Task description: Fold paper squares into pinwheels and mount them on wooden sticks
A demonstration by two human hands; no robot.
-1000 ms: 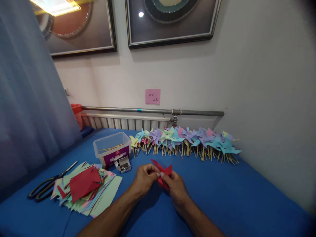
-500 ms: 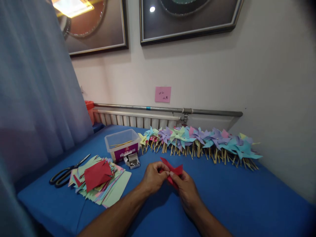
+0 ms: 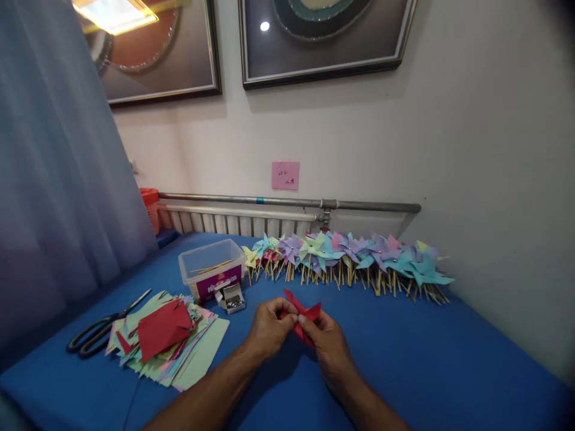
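A red paper pinwheel head (image 3: 303, 314) is held just above the blue table (image 3: 431, 353), near the middle. My left hand (image 3: 269, 327) pinches its left side with fingers closed. My right hand (image 3: 327, 340) pinches its right side, fingers closed too. Part of the red paper is hidden behind my fingers. A stack of cut coloured paper squares (image 3: 168, 341) with a red sheet on top lies to the left of my hands.
A long row of finished pastel pinwheels on wooden sticks (image 3: 350, 263) lies along the wall. A clear plastic tub with sticks (image 3: 211, 275), a small open box of pins (image 3: 233, 299) and black scissors (image 3: 101, 332) sit at the left. A curtain (image 3: 58, 179) hangs on the left.
My hands keep pinching the red paper and have barely shifted. The view swung right and then back left.
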